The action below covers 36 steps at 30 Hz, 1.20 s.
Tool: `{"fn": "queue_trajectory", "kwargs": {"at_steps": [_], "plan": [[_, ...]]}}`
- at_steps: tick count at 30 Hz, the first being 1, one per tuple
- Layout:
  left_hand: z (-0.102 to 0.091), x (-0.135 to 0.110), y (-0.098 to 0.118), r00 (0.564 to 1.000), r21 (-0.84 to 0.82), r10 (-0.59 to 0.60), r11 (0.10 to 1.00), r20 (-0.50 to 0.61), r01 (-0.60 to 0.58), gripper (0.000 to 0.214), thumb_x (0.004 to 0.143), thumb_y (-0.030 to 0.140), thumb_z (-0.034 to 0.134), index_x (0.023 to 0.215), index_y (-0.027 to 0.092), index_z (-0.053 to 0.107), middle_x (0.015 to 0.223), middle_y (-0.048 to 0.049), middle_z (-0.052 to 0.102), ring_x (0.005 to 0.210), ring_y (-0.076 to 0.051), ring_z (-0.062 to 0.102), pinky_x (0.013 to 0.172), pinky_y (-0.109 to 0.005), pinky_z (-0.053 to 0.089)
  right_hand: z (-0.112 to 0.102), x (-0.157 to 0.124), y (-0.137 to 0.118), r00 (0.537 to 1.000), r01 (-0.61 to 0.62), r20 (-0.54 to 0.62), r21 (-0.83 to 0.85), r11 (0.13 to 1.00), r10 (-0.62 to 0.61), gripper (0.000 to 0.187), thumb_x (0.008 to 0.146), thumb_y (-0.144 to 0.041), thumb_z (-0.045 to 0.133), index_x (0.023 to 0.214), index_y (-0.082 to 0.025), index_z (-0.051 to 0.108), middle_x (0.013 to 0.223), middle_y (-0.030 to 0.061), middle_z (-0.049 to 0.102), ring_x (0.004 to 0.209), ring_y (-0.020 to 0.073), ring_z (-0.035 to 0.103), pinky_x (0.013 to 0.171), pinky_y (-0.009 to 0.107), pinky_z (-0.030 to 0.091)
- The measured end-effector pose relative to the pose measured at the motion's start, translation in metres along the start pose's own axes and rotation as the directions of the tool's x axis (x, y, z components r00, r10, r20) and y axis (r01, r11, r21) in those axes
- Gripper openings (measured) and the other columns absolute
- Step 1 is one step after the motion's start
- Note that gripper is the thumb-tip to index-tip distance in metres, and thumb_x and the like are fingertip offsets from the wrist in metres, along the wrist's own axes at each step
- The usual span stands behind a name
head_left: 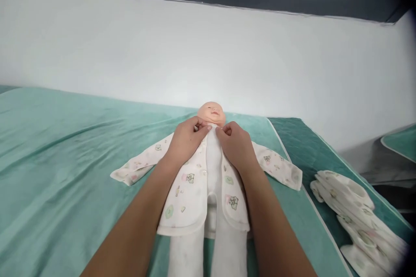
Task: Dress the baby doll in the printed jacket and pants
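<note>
A baby doll (212, 112) lies on its back, its head toward the wall. It wears a white undergarment (213, 160) with white legs and, over that, a printed baby jacket (195, 181) hanging open down the front. At the neckline my left hand (189, 136) pinches the jacket's left-hand collar edge. My right hand (234, 140) pinches the opposite collar edge. The two hands are a small gap apart just below the doll's chin. Both sleeves lie spread out to the sides. Small buttons show along the left front edge.
Green cloth (81, 147) with wrinkles covers the bed or table under the doll. Folded printed baby clothes (357, 220) lie at the right on a darker green strip (292, 134). A white wall (195, 52) rises behind.
</note>
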<state>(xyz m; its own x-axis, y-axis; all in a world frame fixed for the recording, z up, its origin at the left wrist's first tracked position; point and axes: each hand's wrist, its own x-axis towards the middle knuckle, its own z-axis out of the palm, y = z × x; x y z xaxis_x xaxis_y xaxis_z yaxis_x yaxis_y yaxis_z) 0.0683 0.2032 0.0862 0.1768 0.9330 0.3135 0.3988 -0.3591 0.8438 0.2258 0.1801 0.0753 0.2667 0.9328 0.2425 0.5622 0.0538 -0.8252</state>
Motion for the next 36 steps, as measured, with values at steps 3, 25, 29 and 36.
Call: {"fn": "queue_trajectory", "kwargs": {"at_steps": [3, 25, 29, 36], "plan": [[-0.001, 0.0, 0.0, 0.999, -0.036, -0.039, 0.999, -0.02, 0.038, 0.021, 0.085, 0.04, 0.062, 0.081, 0.019, 0.064, 0.078, -0.0002, 0.066, 0.069, -0.014, 0.055, 0.065, -0.026, 0.04, -0.001, 0.002, 0.0, 1.0, 0.015, -0.018, 0.042, 0.999, -0.015, 0.019, 0.082, -0.038, 0.055, 0.072, -0.023, 0.058, 0.067, -0.0004, 0.06, 0.061, 0.0158, 0.049, 0.058, 0.028, 0.034], [-0.008, -0.018, -0.038, 0.922, 0.015, 0.063, 0.998, -0.383, -0.062, 0.016, 0.087, 0.021, 0.049, 0.094, 0.019, 0.063, 0.093, -0.006, 0.069, 0.09, -0.019, 0.063, 0.085, -0.033, 0.048, -0.006, -0.015, -0.003, 0.962, 0.214, 0.062, 0.431, 0.877, -0.265, 0.029, 0.092, -0.041, 0.051, 0.104, -0.021, 0.069, 0.113, 0.0034, 0.071, 0.108, 0.0197, 0.063, 0.097, 0.035, 0.044], [-0.031, -0.063, -0.064, 0.901, 0.501, 0.256, 0.864, -0.35, -0.052, 0.033, 0.083, 0.012, 0.044, 0.109, 0.016, 0.064, 0.112, -0.0123, 0.067, 0.114, -0.028, 0.056, 0.101, -0.043, 0.042, -0.018, -0.048, 0.027, 0.945, 0.308, 0.012, 0.315, 0.898, -0.328, 0.041, 0.097, -0.043, 0.044, 0.13, -0.024, 0.058, 0.139, 0.0052, 0.059, 0.129, 0.02, 0.051, 0.111, 0.039, 0.036], [-0.076, -0.127, -0.078, 0.94, 0.716, 0.01, 0.65, -0.342, 0.253, 0.057, 0.084, 0.013, 0.044, 0.141, 0.014, 0.049, 0.143, -0.0136, 0.055, 0.133, -0.034, 0.046, 0.11, -0.05, 0.035, -0.045, -0.099, 0.099, 0.959, 0.244, -0.066, -0.304, 0.921, -0.276, 0.056, 0.093, -0.033, 0.044, 0.145, -0.012, 0.044, 0.153, 0.0164, 0.042, 0.146, 0.0313, 0.03, 0.117, 0.056, 0.025]]}}
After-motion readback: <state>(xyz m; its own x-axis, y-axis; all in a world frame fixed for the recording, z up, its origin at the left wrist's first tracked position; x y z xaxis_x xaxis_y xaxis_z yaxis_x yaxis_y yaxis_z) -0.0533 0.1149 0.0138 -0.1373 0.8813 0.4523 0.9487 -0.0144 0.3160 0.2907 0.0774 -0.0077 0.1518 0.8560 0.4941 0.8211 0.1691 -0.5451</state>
